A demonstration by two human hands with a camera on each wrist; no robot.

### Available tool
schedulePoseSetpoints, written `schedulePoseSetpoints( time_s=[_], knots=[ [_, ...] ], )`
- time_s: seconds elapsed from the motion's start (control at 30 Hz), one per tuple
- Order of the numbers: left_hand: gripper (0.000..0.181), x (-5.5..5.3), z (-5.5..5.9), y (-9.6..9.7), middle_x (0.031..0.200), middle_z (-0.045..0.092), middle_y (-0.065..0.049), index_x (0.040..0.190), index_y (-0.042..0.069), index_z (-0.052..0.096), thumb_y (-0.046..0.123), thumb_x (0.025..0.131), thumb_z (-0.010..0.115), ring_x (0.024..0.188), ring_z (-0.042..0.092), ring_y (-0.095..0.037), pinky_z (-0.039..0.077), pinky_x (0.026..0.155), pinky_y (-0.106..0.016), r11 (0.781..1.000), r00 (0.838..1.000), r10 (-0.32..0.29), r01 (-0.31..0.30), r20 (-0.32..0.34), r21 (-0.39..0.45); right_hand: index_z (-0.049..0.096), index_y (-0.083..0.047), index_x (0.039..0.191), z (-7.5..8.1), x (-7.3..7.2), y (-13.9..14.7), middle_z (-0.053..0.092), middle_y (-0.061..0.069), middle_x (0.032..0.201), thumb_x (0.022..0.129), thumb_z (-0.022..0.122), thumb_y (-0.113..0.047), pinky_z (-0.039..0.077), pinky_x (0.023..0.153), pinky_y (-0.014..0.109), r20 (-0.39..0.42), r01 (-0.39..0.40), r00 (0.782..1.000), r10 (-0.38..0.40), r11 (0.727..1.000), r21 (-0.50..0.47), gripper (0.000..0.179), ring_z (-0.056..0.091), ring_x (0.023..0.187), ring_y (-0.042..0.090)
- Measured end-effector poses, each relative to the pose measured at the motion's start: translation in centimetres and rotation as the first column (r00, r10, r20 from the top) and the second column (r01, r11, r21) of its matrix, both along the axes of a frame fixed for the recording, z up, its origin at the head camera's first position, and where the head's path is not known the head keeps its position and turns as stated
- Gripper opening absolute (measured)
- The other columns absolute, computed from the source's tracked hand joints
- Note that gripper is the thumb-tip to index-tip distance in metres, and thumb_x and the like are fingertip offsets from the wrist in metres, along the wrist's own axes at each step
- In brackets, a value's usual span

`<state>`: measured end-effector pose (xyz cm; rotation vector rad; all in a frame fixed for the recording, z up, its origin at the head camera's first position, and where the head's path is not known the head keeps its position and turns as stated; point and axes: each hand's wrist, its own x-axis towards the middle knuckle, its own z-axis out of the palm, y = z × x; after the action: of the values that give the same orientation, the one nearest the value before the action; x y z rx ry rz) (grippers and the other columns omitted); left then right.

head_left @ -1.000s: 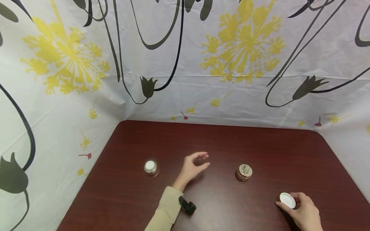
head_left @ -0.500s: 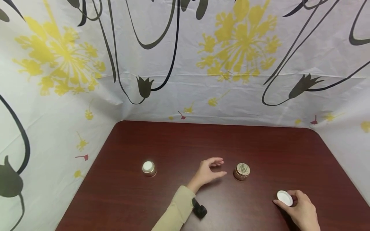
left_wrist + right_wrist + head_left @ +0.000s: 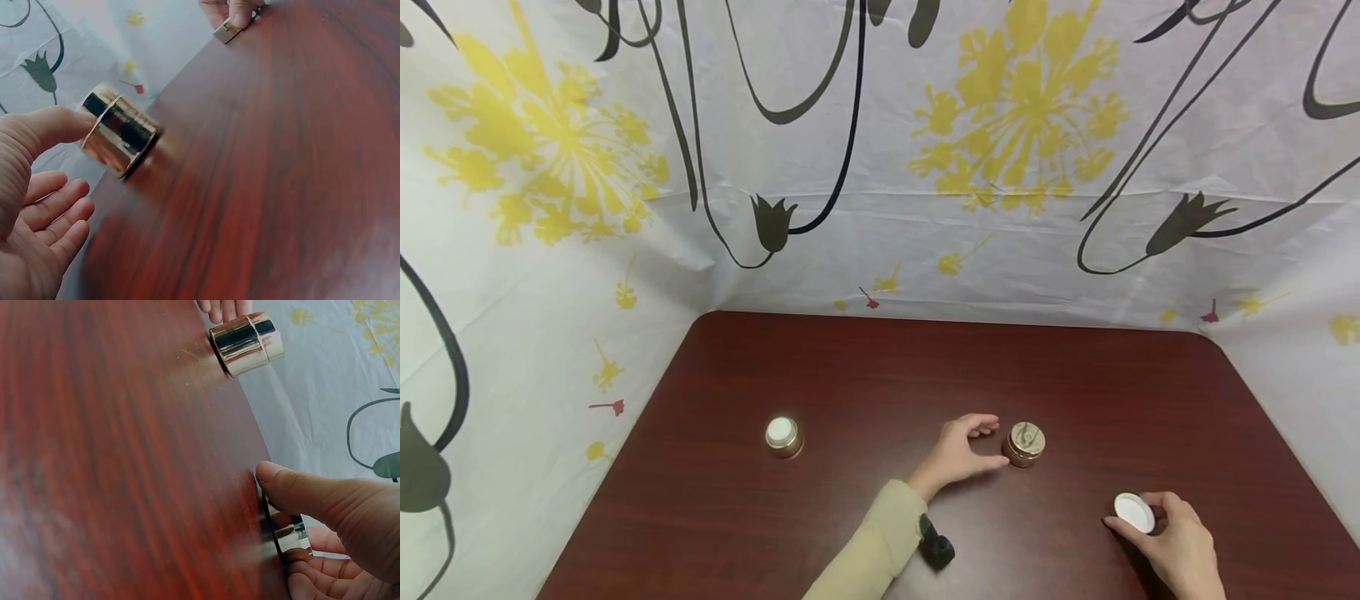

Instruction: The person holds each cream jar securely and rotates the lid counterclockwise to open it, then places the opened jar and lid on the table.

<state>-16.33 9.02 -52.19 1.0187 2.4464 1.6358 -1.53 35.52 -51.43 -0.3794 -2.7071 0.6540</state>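
Here, the gold jar in the head view: the gold jar [image 3: 1024,444] stood upright on the reddish-brown table [image 3: 880,362], right of centre in the lower half.
Left hand, head view: the left hand [image 3: 962,452] lay just beside it, thumb and fingers well parted, gripping nothing.
Right hand, head view: at lower right, the right hand [image 3: 1180,540] pinched the white-faced lid [image 3: 1134,512] between thumb and fingers.
White-topped jar, head view: the white-topped jar [image 3: 784,437] stood left of centre, well apart from both hands.
Sleeve, head view: a pale sleeve [image 3: 868,546] ran to the bottom edge, with a black device [image 3: 936,546] at the wrist.
Left wrist view: the gold jar sat left of centre, the thumb tip overlapping its side; whether they touched could not be told. Four fingers stretched out below.
Right wrist view: thumb and fingertips held the lid's gold side at lower right; the gold jar stood at upper right of centre.
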Motion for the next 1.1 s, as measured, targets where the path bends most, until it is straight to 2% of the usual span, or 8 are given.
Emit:
schedulePoseSetpoints(
  time_s=[0.2, 0.33, 0.47, 0.6, 0.83, 1.0, 1.1],
  knots=[
    [0.060, 0.3, -0.2, 1.1, 0.108, 0.064, -0.008, 0.119, -0.004, 0.058, 0.018, 0.069, 0.083, 0.098, 0.059, -0.014, 0.043, 0.083, -0.012, 0.992, 0.997, 0.001, -0.011, -0.076, -0.127, 0.058, 0.002, 0.093, 0.2, 0.0, -0.1, 0.056, 0.013, 0.080, 0.057, 0.089, -0.028, 0.036, 0.048, 0.027, 0.014, 0.010, 1.000, -0.010, 1.000, 0.000, 0.056, 0.038, 0.057, -0.009],
    [0.065, 0.4, 0.0, 1.8, 0.111, 0.062, -0.007, 0.125, -0.003, 0.055, 0.020, 0.071, 0.082, 0.099, 0.056, -0.013, 0.042, 0.083, -0.011, 0.985, 0.999, -0.008, 0.001, -0.039, -0.172, 0.058, 0.003, 0.094, 0.2, -0.1, -0.2, 0.057, 0.013, 0.081, 0.058, 0.088, -0.029, 0.035, 0.048, 0.026, 0.026, 0.013, 1.000, -0.013, 1.000, 0.005, 0.057, 0.040, 0.057, -0.005],
    [0.067, 0.6, 0.1, 2.4, 0.115, 0.061, -0.005, 0.127, 0.001, 0.054, 0.024, 0.071, 0.082, 0.101, 0.055, -0.010, 0.040, 0.092, -0.018, 0.975, 1.000, 0.016, -0.019, -0.018, -0.221, 0.058, 0.004, 0.095, 0.3, -0.1, -0.2, 0.057, 0.014, 0.080, 0.059, 0.088, -0.029, 0.035, 0.048, 0.026, 0.030, 0.012, 0.999, -0.012, 1.000, 0.005, 0.057, 0.042, 0.057, -0.002],
    [0.066, 0.7, 0.0, 2.9, 0.117, 0.061, -0.003, 0.127, 0.006, 0.056, 0.029, 0.071, 0.082, 0.108, 0.052, -0.012, 0.036, 0.100, -0.026, 0.955, 0.996, 0.053, -0.071, -0.072, -0.289, 0.058, 0.004, 0.095, 0.3, 0.0, -0.2, 0.056, 0.013, 0.080, 0.059, 0.088, -0.028, 0.035, 0.048, 0.027, 0.037, 0.015, 0.999, -0.016, 1.000, 0.010, 0.057, 0.042, 0.057, 0.001],
    [0.061, 0.8, 0.0, 3.2, 0.113, 0.062, -0.002, 0.122, 0.007, 0.060, 0.030, 0.070, 0.083, 0.107, 0.051, -0.014, 0.040, 0.093, -0.023, 0.948, 0.992, 0.092, -0.114, -0.089, -0.296, 0.058, 0.004, 0.096, 0.3, 0.0, -0.2, 0.056, 0.013, 0.081, 0.060, 0.087, -0.030, 0.035, 0.049, 0.026, 0.044, 0.014, 0.999, -0.014, 1.000, 0.006, 0.058, 0.039, 0.058, -0.003],
    [0.053, 0.7, -0.2, 3.3, 0.105, 0.064, 0.001, 0.111, 0.007, 0.066, 0.031, 0.068, 0.085, 0.099, 0.052, -0.012, 0.041, 0.089, -0.021, 0.953, 0.984, 0.090, -0.130, -0.151, -0.275, 0.058, 0.004, 0.095, 0.3, 0.1, -0.2, 0.056, 0.012, 0.080, 0.059, 0.088, -0.029, 0.035, 0.049, 0.026, 0.036, 0.016, 0.999, -0.017, 1.000, 0.012, 0.057, 0.039, 0.058, -0.002],
    [0.050, 0.6, -0.3, 3.3, 0.103, 0.065, 0.002, 0.109, 0.008, 0.068, 0.032, 0.068, 0.084, 0.097, 0.053, -0.011, 0.040, 0.088, -0.020, 0.953, 0.982, 0.090, -0.133, -0.164, -0.271, 0.058, 0.004, 0.095, 0.3, 0.1, -0.3, 0.056, 0.012, 0.080, 0.059, 0.088, -0.028, 0.035, 0.049, 0.026, 0.028, 0.015, 0.999, -0.016, 1.000, 0.012, 0.057, 0.040, 0.057, -0.002]
  ],
)
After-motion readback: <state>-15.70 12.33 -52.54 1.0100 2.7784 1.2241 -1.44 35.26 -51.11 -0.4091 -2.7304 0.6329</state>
